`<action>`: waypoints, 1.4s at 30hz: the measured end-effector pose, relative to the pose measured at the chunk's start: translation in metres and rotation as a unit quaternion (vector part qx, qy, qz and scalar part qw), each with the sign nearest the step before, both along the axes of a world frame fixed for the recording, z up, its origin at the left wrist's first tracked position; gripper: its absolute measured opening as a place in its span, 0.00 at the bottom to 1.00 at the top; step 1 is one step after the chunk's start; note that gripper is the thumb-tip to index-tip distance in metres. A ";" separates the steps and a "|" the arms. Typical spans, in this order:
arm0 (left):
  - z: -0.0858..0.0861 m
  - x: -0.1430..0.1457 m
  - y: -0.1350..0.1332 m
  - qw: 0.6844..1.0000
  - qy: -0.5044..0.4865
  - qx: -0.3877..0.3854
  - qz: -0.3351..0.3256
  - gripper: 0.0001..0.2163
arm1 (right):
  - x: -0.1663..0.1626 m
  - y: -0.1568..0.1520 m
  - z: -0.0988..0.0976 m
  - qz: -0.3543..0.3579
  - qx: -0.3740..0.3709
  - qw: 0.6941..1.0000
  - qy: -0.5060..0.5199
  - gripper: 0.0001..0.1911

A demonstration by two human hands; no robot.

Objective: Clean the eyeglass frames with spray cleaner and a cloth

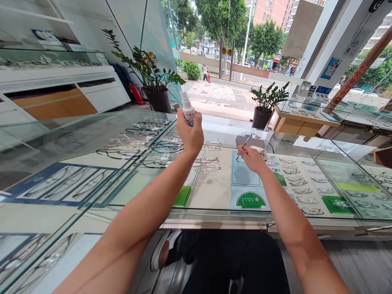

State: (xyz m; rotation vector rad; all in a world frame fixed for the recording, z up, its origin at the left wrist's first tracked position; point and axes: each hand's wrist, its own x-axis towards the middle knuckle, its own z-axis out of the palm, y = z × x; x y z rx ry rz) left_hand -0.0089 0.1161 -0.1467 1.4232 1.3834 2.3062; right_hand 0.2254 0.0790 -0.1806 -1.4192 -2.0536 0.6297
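Observation:
My left hand (192, 136) is raised above the glass counter, its fingers wrapped round a small white spray bottle (186, 107) that stands upright with its nozzle on top. My right hand (251, 158) pinches a pair of dark-framed eyeglasses (247, 140), one temple arm sticking up and the other curving off to the right. A pale cloth (261, 152) shows beside the right hand; whether the hand holds it I cannot tell. Several eyeglasses (143, 141) lie in rows on the glass, left of my left hand.
Under the glass countertop (214, 216) are more frames on display boards and a green-and-white card (251, 199). Potted plants stand behind the counter, one at left (157, 100) and one at right (261, 116). A wooden display table (301, 124) is at the back right.

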 end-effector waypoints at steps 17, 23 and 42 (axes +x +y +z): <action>0.005 0.015 -0.015 0.998 0.038 0.027 -0.037 0.12 | -0.003 -0.007 0.007 0.013 -0.042 0.997 -0.071 0.21; 0.002 0.017 -0.014 0.996 0.048 0.045 -0.062 0.13 | -0.005 -0.011 0.014 0.014 -0.072 0.995 -0.070 0.20; -0.007 0.028 -0.025 0.980 0.165 0.027 -0.106 0.11 | -0.005 -0.009 0.013 0.026 -0.076 0.993 -0.089 0.18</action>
